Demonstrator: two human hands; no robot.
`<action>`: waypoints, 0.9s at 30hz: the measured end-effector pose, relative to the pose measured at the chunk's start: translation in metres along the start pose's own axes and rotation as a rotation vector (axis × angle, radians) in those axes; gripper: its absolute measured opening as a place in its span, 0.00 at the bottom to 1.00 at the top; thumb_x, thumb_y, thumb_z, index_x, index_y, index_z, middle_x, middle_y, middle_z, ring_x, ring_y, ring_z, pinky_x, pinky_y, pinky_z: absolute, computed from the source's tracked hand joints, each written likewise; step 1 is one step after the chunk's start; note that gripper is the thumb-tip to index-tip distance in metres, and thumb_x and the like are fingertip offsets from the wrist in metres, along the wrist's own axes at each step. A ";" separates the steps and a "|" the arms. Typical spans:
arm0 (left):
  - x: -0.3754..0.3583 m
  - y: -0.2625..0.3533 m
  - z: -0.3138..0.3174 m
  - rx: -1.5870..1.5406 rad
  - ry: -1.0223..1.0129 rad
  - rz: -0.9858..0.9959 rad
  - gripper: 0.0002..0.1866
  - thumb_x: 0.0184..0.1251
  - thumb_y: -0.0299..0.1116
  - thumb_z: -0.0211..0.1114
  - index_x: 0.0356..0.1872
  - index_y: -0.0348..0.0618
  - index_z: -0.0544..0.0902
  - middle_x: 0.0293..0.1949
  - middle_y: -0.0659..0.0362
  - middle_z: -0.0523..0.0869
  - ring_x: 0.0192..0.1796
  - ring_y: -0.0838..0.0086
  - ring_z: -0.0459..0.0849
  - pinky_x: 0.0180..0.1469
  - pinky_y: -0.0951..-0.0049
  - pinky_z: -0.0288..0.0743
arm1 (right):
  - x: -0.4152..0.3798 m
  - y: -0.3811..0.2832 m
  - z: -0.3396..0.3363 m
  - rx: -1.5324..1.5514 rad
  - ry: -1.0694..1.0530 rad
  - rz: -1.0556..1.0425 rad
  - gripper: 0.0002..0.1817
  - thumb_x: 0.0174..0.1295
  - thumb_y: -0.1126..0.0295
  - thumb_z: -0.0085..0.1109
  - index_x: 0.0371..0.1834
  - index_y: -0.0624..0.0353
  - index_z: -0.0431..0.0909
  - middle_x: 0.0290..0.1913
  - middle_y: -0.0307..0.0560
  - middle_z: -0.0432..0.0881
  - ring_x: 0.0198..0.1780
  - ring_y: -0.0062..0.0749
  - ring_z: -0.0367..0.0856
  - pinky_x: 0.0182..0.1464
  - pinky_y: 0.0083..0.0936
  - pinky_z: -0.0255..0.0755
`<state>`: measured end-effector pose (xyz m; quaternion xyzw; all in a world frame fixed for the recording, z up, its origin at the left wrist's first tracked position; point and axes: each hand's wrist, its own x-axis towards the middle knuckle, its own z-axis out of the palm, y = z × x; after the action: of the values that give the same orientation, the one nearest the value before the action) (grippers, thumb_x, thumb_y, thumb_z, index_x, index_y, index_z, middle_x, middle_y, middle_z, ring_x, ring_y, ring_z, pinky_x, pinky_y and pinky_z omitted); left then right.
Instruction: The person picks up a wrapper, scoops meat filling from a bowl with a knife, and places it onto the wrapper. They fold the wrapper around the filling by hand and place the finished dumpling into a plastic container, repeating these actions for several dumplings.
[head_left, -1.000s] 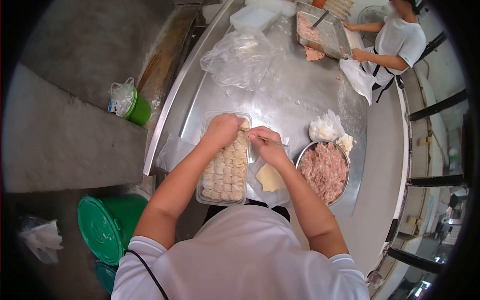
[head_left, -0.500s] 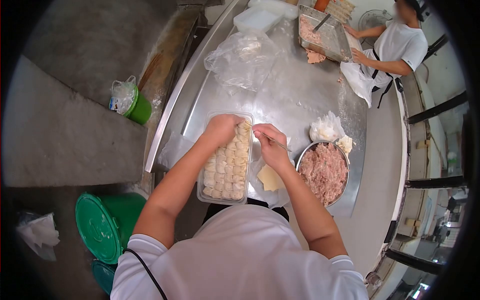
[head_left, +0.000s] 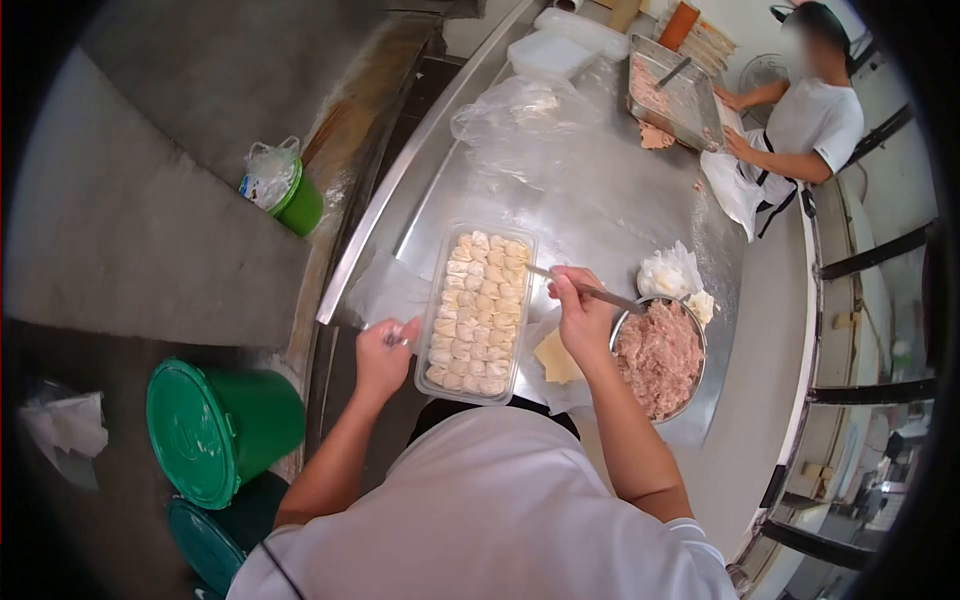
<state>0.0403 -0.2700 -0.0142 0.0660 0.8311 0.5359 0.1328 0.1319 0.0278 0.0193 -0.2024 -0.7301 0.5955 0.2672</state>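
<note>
A clear plastic tray (head_left: 531, 260) at the front of the steel table holds rows of small folded dumplings (head_left: 478, 315). My left hand (head_left: 385, 352) is just left of the tray, its fingers smeared, so what they hold, if anything, is unclear. To the right of the tray, my right hand (head_left: 580, 308) is closed round a thin flat metal tool (head_left: 610, 297), whose tip is near the tray's right edge. Beside that hand are pale yellow wrapper sheets (head_left: 556, 359) and a round metal bowl (head_left: 699, 386) of minced meat (head_left: 657, 358).
Crumpled plastic (head_left: 520, 112) lies farther back on the table (head_left: 590, 200). A person (head_left: 815, 120) stands at the back right by a metal pan (head_left: 690, 125). White plastic bags (head_left: 668, 270) sit behind the bowl. Green buckets (head_left: 245, 420) stand on the floor at left.
My left hand has moved off the dumplings, down and left past the tray's edge. My right hand still holds the tool, now farther from the dumplings. The view has shifted.
</note>
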 end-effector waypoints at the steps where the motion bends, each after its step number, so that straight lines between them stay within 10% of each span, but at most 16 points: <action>1: -0.011 -0.018 -0.006 -0.017 0.054 -0.098 0.16 0.71 0.39 0.76 0.29 0.37 0.84 0.21 0.67 0.77 0.27 0.83 0.68 0.29 0.73 0.66 | -0.008 -0.001 -0.003 -0.040 -0.010 0.005 0.13 0.79 0.70 0.56 0.43 0.71 0.84 0.40 0.47 0.86 0.39 0.27 0.83 0.44 0.23 0.79; 9: -0.010 -0.062 0.013 -0.094 0.246 -0.143 0.22 0.69 0.40 0.77 0.55 0.32 0.87 0.32 0.60 0.87 0.33 0.80 0.81 0.39 0.75 0.76 | -0.071 -0.015 0.005 -0.227 -0.014 0.105 0.22 0.82 0.59 0.52 0.32 0.65 0.76 0.24 0.39 0.76 0.24 0.22 0.70 0.28 0.27 0.66; 18: -0.005 -0.022 0.008 -0.030 0.325 0.434 0.09 0.62 0.18 0.72 0.42 0.39 0.92 0.33 0.60 0.78 0.34 0.73 0.76 0.37 0.74 0.71 | -0.131 0.029 0.031 -0.492 -0.110 0.305 0.16 0.70 0.63 0.64 0.38 0.71 0.82 0.28 0.64 0.85 0.31 0.58 0.85 0.37 0.44 0.77; 22: -0.003 0.002 -0.013 -0.045 0.426 0.631 0.03 0.65 0.19 0.72 0.38 0.36 0.88 0.37 0.55 0.82 0.41 0.67 0.81 0.48 0.70 0.76 | -0.131 0.048 0.037 -0.579 -0.116 0.250 0.17 0.69 0.65 0.64 0.38 0.74 0.83 0.26 0.62 0.84 0.27 0.46 0.84 0.34 0.40 0.76; 25: -0.003 0.027 -0.043 -0.359 0.374 0.473 0.06 0.81 0.27 0.62 0.43 0.35 0.82 0.50 0.54 0.87 0.53 0.70 0.85 0.60 0.69 0.78 | -0.128 0.038 0.042 -0.515 -0.081 0.282 0.18 0.69 0.64 0.62 0.34 0.74 0.81 0.31 0.73 0.83 0.37 0.70 0.84 0.41 0.50 0.78; 27: 0.001 0.056 -0.072 -0.575 0.265 0.591 0.08 0.85 0.32 0.55 0.45 0.38 0.78 0.52 0.46 0.89 0.54 0.64 0.88 0.61 0.63 0.82 | -0.128 0.037 0.042 -0.537 -0.036 0.253 0.17 0.68 0.64 0.63 0.35 0.73 0.82 0.30 0.70 0.84 0.34 0.64 0.86 0.39 0.47 0.78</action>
<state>0.0160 -0.3095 0.0649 0.1922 0.6034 0.7644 -0.1213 0.2036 -0.0751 -0.0422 -0.3445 -0.8351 0.4132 0.1147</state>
